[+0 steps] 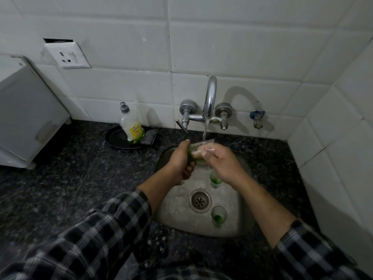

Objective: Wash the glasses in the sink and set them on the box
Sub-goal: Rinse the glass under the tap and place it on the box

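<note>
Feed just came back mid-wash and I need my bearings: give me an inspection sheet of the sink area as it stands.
Surface: dark speckled counter around a steel sink; tap running.
Job's things: held glass under the stream; far glass and near glass stand upright in the sink, green dregs inside; white box on the counter at left.
Clutter: soap bottle and dark scrub pad on a black plate.
Hands: left hand grips the held glass's green end; right hand holds its other end.
Cables: nothing seen.
Surroundings: white tiled wall, wall socket, spare valve.
</note>
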